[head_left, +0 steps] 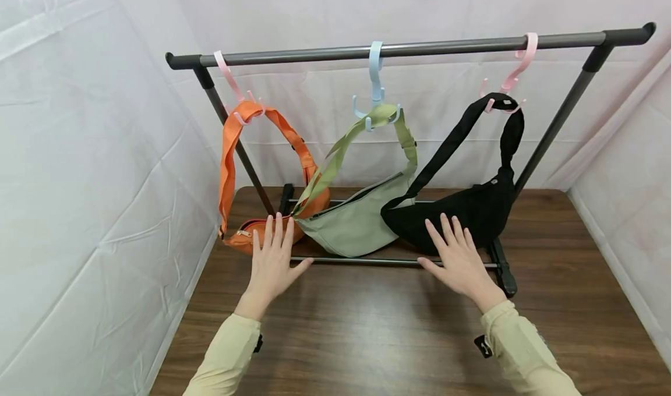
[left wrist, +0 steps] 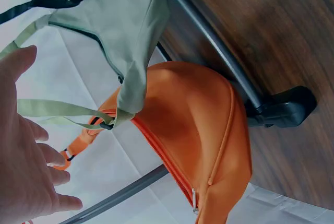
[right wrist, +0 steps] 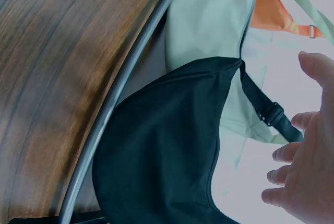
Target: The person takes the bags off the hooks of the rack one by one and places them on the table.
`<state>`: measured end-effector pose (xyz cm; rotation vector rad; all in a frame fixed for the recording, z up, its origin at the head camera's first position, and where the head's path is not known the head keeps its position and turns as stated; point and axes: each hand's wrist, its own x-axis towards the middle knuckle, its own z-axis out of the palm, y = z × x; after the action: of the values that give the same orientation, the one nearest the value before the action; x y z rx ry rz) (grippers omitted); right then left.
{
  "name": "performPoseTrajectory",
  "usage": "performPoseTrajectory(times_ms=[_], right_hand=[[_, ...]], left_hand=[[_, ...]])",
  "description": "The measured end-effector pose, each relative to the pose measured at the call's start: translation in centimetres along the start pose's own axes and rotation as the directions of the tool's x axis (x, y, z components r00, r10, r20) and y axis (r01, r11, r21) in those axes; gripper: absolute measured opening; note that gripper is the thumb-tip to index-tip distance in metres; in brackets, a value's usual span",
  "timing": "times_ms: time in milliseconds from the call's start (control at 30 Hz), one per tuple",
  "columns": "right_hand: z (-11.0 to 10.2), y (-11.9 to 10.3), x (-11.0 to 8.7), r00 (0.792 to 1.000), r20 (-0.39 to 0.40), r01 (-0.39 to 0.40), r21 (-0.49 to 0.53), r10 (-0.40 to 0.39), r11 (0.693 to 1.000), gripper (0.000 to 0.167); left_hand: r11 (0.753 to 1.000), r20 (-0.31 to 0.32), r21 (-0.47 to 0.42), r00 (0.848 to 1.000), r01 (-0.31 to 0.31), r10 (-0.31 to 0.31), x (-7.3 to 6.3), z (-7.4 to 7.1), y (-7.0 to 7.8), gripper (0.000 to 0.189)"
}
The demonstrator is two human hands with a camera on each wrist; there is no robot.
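Three sling bags hang from hooks on a metal rack: an orange bag (head_left: 314, 201) at left, a pale green bag (head_left: 362, 224) in the middle and a black bag (head_left: 472, 209) at right. My left hand (head_left: 271, 273) is spread with straight fingers in front of the orange bag, holding nothing. Fingers spread as well, my right hand (head_left: 461, 262) is in front of the black bag and holds nothing. In the left wrist view the orange bag (left wrist: 188, 119) shows its zip. The black bag (right wrist: 162, 140) overlaps the green one in the right wrist view.
The rack's top bar (head_left: 445, 48) carries a pink hook (head_left: 229, 77), a blue hook (head_left: 375, 73) and another pink hook (head_left: 524, 64). A lower bar (head_left: 367, 261) runs close above the brown wooden table (head_left: 367, 326). White cloth (head_left: 105, 180) surrounds the table.
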<state>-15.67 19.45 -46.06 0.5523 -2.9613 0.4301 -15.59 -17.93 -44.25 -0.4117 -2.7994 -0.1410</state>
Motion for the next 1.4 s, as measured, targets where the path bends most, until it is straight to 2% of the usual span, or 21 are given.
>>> performPoseTrajectory(times_ms=[300, 600, 733, 833, 1000, 1100, 1400], right_hand=[[-0.3, -0.7, 0.8, 1.000, -0.004, 0.027, -0.025, -0.027, 0.999, 0.077], [-0.8, -1.8, 2.1, 0.998, -0.007, 0.062, -0.056, -0.063, 0.997, 0.076], [-1.0, -2.3, 2.7, 0.997, -0.012, 0.078, -0.070, -0.079, 0.994, 0.076], [-1.2, -2.8, 3.1, 0.997, -0.002, 0.080, -0.076, -0.080, 0.994, 0.076], [-1.4, -3.6, 3.7, 0.996, 0.006, 0.095, -0.086, -0.095, 0.992, 0.076], [-1.5, -4.2, 4.1, 0.993, 0.004, 0.114, -0.085, -0.114, 0.990, 0.077], [-1.8, -6.1, 5.1, 0.987, 0.011, 0.160, -0.097, -0.159, 0.982, 0.075]], left_hand=[[0.999, -0.022, 0.033, 0.999, -0.025, 0.025, 1.3, -1.2, -0.5, 0.092], [0.995, -0.049, 0.077, 0.997, -0.057, 0.060, 3.2, -3.5, -1.5, 0.092], [0.992, -0.120, 0.090, 0.987, -0.094, 0.104, 4.2, -4.7, -2.1, 0.092], [0.986, -0.186, 0.115, 0.972, -0.122, 0.142, 4.9, -5.6, -2.4, 0.090], [0.978, -0.258, 0.143, 0.949, -0.150, 0.183, 5.9, -7.0, -2.8, 0.088], [0.978, -0.270, 0.141, 0.944, -0.153, 0.187, 6.4, -7.9, -3.1, 0.089], [0.981, -0.262, 0.121, 0.948, -0.152, 0.179, 7.8, -10.8, -3.6, 0.088]])
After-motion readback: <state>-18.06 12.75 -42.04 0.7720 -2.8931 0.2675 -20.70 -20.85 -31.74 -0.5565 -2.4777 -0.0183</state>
